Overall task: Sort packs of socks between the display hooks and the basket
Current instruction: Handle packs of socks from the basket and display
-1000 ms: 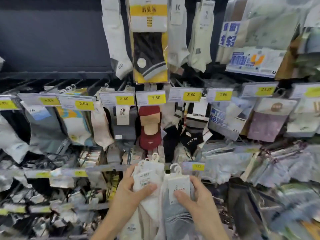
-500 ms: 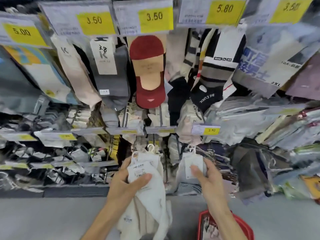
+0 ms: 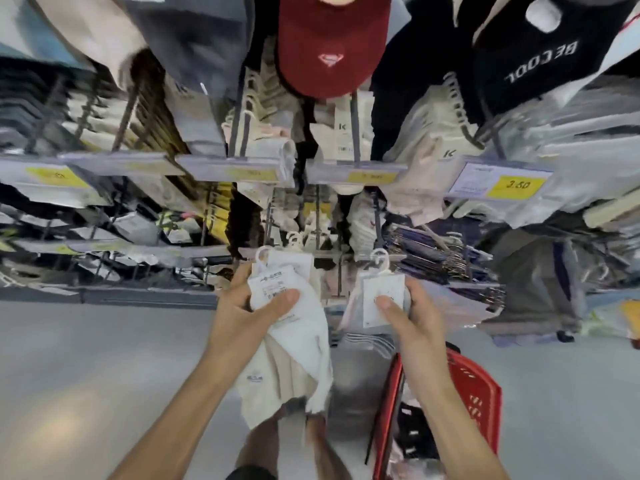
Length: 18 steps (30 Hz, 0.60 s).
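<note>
My left hand [image 3: 242, 306] grips a bundle of white and cream sock packs [image 3: 294, 344] by their card labels, the socks hanging down below it. My right hand [image 3: 412, 320] pinches the white card of a grey striped sock pack [image 3: 381, 299], whose plastic hanger loop [image 3: 379, 258] points up toward the lower display hooks [image 3: 377, 226]. The red basket [image 3: 474, 389] stands on the floor at the lower right, under my right forearm, with dark packs inside.
Rows of hooks carry hanging socks, among them a red sock [image 3: 329, 46] and a black one [image 3: 540, 53] overhead. Price-tag rails [image 3: 356, 171] jut out at mid height. Grey floor [image 3: 86, 375] lies at the left. My legs [image 3: 277, 445] show below.
The view has tilted down and moved closer to the lower hooks. Both hands keep their packs, and the right hand has shifted its pack slightly. More of the red basket shows.
</note>
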### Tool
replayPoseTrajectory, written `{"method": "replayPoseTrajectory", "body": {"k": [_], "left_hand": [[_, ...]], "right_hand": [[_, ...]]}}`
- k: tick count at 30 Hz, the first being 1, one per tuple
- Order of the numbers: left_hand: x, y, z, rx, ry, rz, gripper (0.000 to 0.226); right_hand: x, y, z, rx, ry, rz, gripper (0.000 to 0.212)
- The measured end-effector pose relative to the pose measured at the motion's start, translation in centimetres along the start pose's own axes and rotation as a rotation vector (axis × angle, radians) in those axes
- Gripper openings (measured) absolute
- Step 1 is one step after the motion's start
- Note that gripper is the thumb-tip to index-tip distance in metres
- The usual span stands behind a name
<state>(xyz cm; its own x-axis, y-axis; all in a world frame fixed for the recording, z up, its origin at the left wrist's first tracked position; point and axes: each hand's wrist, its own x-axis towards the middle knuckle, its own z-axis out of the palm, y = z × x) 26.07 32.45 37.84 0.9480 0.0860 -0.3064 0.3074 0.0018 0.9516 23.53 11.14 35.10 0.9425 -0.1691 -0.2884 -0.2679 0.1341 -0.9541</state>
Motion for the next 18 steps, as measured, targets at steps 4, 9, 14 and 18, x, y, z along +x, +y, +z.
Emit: {"method": "replayPoseTrajectory", "body": {"k": [4, 9, 14, 18], "left_hand": [[0.5, -2.1, 0.8, 0.013, -0.024, -0.033, 0.011], [0.5, -1.7, 1.6, 0.021, -0.018, -0.017, 0.015], [0.5, 2.4, 2.5, 0.064, -0.058, 0.1, 0.013], [0.7, 6.1, 3.2, 0.066, -0.092, 0.145, 0.017]], "right_hand": [[-1.3, 0.7, -0.1, 0.03, -0.024, 0.064, 0.029], [-1.6, -1.1, -0.6, 0.02, -0.023, 0.06, 0.035], [-1.1, -5.2, -0.2, -0.004, -0.032, -0.023, 0.038], [-1.0, -8.2, 0.4, 0.003, -0.031, -0.083, 0.039]]}}
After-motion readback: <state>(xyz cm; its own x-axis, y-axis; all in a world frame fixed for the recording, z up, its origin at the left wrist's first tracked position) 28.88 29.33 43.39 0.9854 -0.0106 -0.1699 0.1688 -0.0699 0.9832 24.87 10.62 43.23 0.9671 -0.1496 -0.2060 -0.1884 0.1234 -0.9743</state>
